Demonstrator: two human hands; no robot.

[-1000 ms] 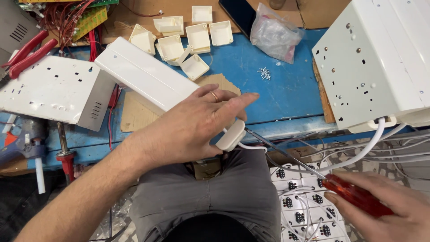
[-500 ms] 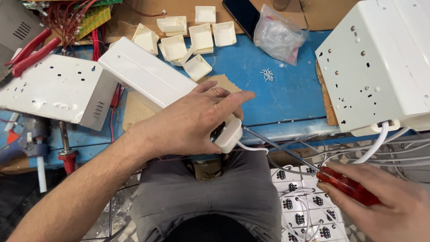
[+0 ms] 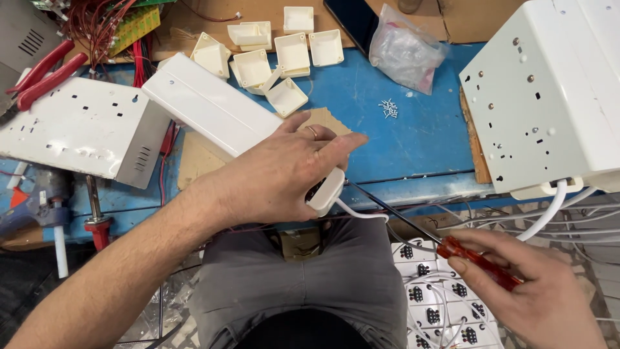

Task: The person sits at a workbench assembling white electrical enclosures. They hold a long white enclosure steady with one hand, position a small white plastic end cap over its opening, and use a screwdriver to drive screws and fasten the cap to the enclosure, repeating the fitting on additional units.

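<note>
**Long white casing pinned at the near edge while a screwdriver is brought to its end**

A long white rectangular plastic casing point(image 3: 213, 110) is laid slantwise across the blue surface point(image 3: 420, 142), its lower end reaching the near edge. That end, fitted with a rounded white cap point(image 3: 326, 192), is covered by the left hand point(image 3: 284, 174), whose fingers are closed over it and pressed down. A white cable point(image 3: 361, 215) is seen leaving the cap.

A red-handled screwdriver point(image 3: 481, 262) is gripped in the right hand point(image 3: 536, 291), beyond the near edge; its thin metal shaft is aimed at the cap, and the tip is hidden at the cap's side.

Towards the far edge, small open white plastic boxes point(image 3: 290, 52) are scattered. A flat white perforated metal panel point(image 3: 71, 129) is placed at the left edge, and a large white metal housing point(image 3: 549, 90) at the right edge. A few loose screws point(image 3: 388, 108) are left near the middle.
</note>
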